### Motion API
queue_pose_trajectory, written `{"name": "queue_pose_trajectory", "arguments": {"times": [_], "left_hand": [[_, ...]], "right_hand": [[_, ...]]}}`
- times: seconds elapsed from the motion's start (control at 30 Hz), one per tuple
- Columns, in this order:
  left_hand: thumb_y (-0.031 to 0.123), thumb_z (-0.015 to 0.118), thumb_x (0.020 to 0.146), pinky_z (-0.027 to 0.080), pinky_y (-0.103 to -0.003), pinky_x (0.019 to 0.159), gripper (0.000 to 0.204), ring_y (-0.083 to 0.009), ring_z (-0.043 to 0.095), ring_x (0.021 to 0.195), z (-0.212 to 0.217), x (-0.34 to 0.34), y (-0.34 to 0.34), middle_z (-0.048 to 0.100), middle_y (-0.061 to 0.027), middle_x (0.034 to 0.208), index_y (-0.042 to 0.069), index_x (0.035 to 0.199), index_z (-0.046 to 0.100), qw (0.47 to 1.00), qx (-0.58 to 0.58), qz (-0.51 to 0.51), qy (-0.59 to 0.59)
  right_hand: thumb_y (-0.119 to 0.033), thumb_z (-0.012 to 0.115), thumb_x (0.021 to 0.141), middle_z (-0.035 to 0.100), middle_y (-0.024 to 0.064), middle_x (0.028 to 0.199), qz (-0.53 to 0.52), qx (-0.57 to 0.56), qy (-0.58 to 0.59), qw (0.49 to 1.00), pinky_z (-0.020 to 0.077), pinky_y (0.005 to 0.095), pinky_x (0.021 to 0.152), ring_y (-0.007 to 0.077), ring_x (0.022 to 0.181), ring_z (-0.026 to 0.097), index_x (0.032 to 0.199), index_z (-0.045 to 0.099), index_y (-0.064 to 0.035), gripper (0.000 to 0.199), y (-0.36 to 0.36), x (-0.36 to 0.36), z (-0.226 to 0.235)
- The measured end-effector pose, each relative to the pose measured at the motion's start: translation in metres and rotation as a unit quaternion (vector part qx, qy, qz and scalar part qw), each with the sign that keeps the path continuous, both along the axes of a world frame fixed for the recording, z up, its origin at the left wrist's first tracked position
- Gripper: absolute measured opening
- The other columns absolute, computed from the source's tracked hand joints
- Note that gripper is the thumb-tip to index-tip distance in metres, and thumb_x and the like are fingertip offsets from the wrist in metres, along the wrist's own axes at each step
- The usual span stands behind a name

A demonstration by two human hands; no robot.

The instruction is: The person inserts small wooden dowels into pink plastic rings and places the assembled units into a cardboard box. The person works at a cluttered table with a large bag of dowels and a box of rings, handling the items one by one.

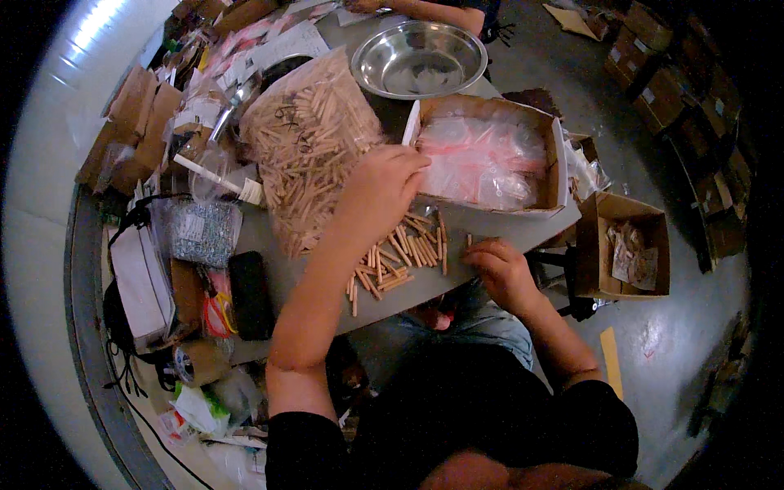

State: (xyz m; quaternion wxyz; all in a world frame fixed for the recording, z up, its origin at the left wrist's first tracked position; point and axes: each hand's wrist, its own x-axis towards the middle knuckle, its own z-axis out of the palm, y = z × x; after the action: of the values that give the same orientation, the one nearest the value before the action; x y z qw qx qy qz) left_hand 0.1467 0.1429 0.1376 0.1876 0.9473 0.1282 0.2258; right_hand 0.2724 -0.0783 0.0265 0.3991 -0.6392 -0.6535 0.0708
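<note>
Loose dowels point(400, 255) lie on the table point(498, 230) between the left hand point(380, 189) and right hand point(500, 269); behind them sit a dowel bag point(306, 139) at left, a box point(490, 155) at right; a bowl point(419, 59) lies farther back.

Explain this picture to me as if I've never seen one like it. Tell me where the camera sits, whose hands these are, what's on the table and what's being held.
There is one picture, taken by a wide fisheye camera worn on a person's head and looking down, so straight edges bend near the rim. The two bare forearms coming up from the bottom are that person's own. The left hand reaches forward to the edge of a cardboard box full of small clear plastic bags; whether it grips anything I cannot tell. The right hand rests on the grey table beside a loose pile of short wooden dowels. A big clear bag of dowels and a steel bowl lie farther back. Another person's arm shows at the top.
</note>
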Motion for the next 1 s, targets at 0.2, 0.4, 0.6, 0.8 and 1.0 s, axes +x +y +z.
{"name": "queue_pose_trajectory", "arguments": {"times": [0.2,0.4,0.6,0.8,1.0], "left_hand": [[0.009,0.060,0.078,0.048,-0.042,0.086,0.020,-0.0330,0.060,0.098,-0.051,0.073,0.030,0.064,-0.0168,0.097,0.004,0.096,0.067,0.980,0.049,-0.179,0.070],[0.012,0.062,0.077,0.049,-0.045,0.079,0.014,-0.0355,0.062,0.089,-0.051,0.102,0.032,0.064,-0.0192,0.090,0.004,0.087,0.067,0.976,0.048,-0.113,0.179],[0.011,0.061,0.077,0.050,-0.045,0.077,0.012,-0.0354,0.062,0.089,-0.058,0.094,0.035,0.064,-0.0187,0.091,0.004,0.085,0.067,0.979,0.077,-0.163,0.098],[0.009,0.058,0.078,0.050,-0.043,0.077,0.013,-0.0341,0.061,0.092,-0.048,0.086,0.032,0.063,-0.0178,0.090,0.004,0.088,0.064,0.955,0.097,-0.148,0.238],[0.009,0.057,0.078,0.049,-0.045,0.072,0.011,-0.0375,0.061,0.082,-0.025,0.077,0.025,0.061,-0.0195,0.081,0.003,0.086,0.061,0.990,0.034,-0.087,0.102]], "right_hand": [[0.000,0.066,0.073,0.063,0.0120,0.105,-0.054,0.023,-0.012,0.998,0.0497,0.0404,0.082,0.0324,0.095,0.059,0.097,0.065,-0.0054,0.025,0.004,-0.001,0.007],[-0.008,0.064,0.070,0.062,0.0123,0.108,-0.018,-0.021,-0.020,0.999,0.0488,0.0414,0.087,0.0341,0.099,0.056,0.104,0.065,-0.0083,0.034,0.003,0.005,0.007],[-0.008,0.062,0.075,0.058,0.0084,0.101,0.019,-0.047,-0.108,0.993,0.0477,0.0385,0.084,0.0294,0.093,0.055,0.102,0.067,-0.0098,0.028,0.012,-0.002,0.023],[-0.013,0.057,0.075,0.054,0.0109,0.113,0.080,-0.092,-0.097,0.988,0.0464,0.0419,0.091,0.0324,0.105,0.052,0.109,0.064,-0.0125,0.035,0.020,-0.003,0.021],[-0.006,0.057,0.073,0.055,0.0108,0.108,0.103,-0.065,-0.095,0.988,0.0468,0.0381,0.089,0.0309,0.102,0.054,0.104,0.066,-0.0079,0.032,0.025,-0.005,0.029]]}}
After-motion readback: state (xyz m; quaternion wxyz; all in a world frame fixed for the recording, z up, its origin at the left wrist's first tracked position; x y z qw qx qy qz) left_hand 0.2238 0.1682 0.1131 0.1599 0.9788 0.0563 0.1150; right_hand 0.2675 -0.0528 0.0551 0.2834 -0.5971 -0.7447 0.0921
